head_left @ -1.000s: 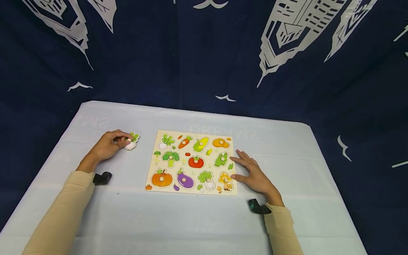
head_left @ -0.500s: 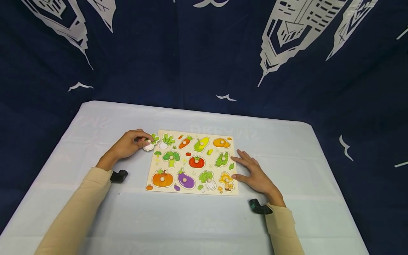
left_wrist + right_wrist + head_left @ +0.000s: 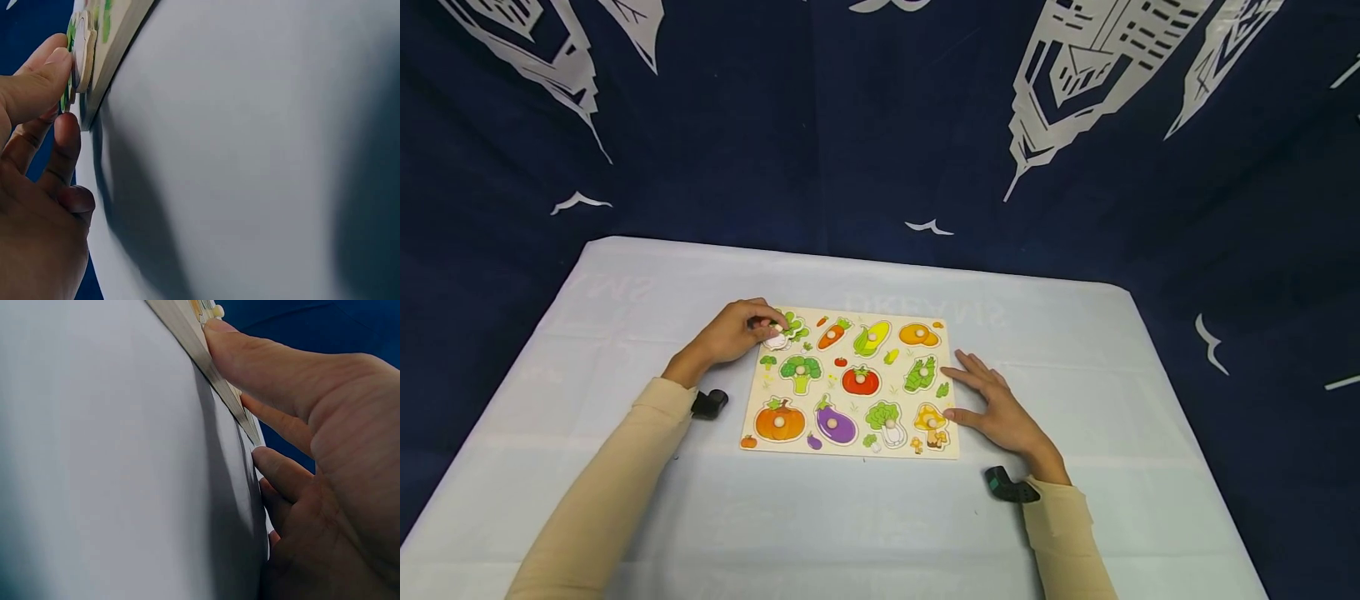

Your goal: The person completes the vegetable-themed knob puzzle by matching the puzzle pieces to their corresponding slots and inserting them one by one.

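A wooden puzzle board [image 3: 835, 392] printed with vegetables lies on the table, its knobbed pieces including a tomato [image 3: 861, 381], a pumpkin [image 3: 780, 423] and an eggplant [image 3: 836, 423]. My left hand [image 3: 739, 332] pinches the knob of a white-and-green radish piece [image 3: 775, 342] over the board's far left corner, overlapping the radish picture printed there. In the left wrist view the piece [image 3: 82, 53] is tilted close against the board's surface. My right hand [image 3: 996, 412] rests with spread fingers at the board's right edge, thumb [image 3: 250, 356] on its top beside the mushroom piece [image 3: 931, 425].
A white cloth covers the table [image 3: 850, 525], and a dark blue curtain [image 3: 775, 150] with white building prints hangs behind it. Black wrist cameras sit below the left wrist [image 3: 710, 404] and right wrist [image 3: 1011, 486].
My left hand has carried the radish piece rightward from the bare cloth left of the board to over its far left corner. My right hand has stayed at the right edge.
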Tool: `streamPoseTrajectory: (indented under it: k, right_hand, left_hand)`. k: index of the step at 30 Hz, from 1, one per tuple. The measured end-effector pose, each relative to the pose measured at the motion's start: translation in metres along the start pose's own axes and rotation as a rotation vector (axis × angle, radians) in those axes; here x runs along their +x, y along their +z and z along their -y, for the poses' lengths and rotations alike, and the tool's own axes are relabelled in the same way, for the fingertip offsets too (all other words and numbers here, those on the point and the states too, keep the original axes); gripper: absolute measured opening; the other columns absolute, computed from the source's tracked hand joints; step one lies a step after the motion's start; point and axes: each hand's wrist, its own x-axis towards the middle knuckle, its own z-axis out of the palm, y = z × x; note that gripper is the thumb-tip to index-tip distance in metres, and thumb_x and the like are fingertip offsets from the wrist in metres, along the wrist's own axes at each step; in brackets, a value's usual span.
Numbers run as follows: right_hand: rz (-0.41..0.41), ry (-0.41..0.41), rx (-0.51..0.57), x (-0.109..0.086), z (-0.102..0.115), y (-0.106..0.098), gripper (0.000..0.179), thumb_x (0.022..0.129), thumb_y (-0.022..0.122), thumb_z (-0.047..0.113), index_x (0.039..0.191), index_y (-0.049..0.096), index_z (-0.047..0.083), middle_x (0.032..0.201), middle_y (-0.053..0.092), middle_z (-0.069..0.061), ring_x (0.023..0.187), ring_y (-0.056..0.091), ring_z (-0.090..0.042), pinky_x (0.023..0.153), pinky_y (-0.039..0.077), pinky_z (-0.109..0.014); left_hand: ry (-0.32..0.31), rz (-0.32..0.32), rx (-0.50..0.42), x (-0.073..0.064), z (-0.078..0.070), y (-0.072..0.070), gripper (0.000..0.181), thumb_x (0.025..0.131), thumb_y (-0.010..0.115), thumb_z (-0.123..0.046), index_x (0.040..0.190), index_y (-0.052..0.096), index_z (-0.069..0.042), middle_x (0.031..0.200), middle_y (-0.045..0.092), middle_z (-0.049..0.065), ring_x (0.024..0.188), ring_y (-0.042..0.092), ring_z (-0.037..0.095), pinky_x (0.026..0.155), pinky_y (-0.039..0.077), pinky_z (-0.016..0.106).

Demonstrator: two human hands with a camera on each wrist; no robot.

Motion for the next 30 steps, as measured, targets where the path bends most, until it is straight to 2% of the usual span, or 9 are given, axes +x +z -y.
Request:
streamPoseTrajectory:
  k: [3, 12, 21, 30]
  right_hand:
    - [0.001, -0.002, -0.010, 0.0000, -0.0006, 0.0002, 0.070, 0.085, 0.080, 0.032, 0.147, 0.051, 0.019, 0.167, 0.022, -0.010, 0.156, 0.008, -0.035, 0.122, 0.003, -0.062]
    - [0.002, -0.008, -0.001, 0.0002, -0.0001, -0.0014, 0.070, 0.085, 0.080, 0.032, 0.147, 0.051, 0.018, 0.167, 0.022, -0.010, 0.156, 0.009, -0.035, 0.121, 0.003, -0.062]
    - [0.004, -0.009, -0.013, 0.0014, 0.0004, -0.0013, 0.069, 0.086, 0.079, 0.033, 0.147, 0.051, 0.017, 0.167, 0.022, -0.011, 0.156, 0.009, -0.035, 0.122, 0.003, -0.062]
    - [0.007, -0.006, -0.014, 0.0016, 0.0009, -0.0009, 0.069, 0.086, 0.079, 0.032, 0.147, 0.052, 0.017, 0.167, 0.022, -0.012, 0.156, 0.009, -0.036, 0.121, 0.004, -0.063]
  left_hand:
    - [-0.006, 0.003, 0.005, 0.0025, -0.0003, 0.0028, 0.016, 0.095, 0.065, -0.003, 0.106, 0.076, -0.007, 0.085, 0.051, 0.006, 0.084, 0.047, 0.021, 0.076, 0.038, 0.029]
    - [0.026, 0.021, 0.027, 0.0063, -0.0018, 0.0068, 0.017, 0.096, 0.064, -0.003, 0.108, 0.076, -0.006, 0.082, 0.050, 0.006, 0.082, 0.046, 0.021, 0.076, 0.037, 0.032]
    - [-0.005, 0.048, 0.040, 0.0062, -0.0016, 0.0074, 0.019, 0.098, 0.061, -0.003, 0.110, 0.075, -0.006, 0.084, 0.051, 0.007, 0.079, 0.045, 0.021, 0.073, 0.037, 0.030]
    - [-0.017, 0.036, 0.028, 0.0029, -0.0010, 0.0098, 0.019, 0.098, 0.061, -0.004, 0.111, 0.075, -0.007, 0.086, 0.051, 0.007, 0.081, 0.045, 0.021, 0.074, 0.037, 0.031]
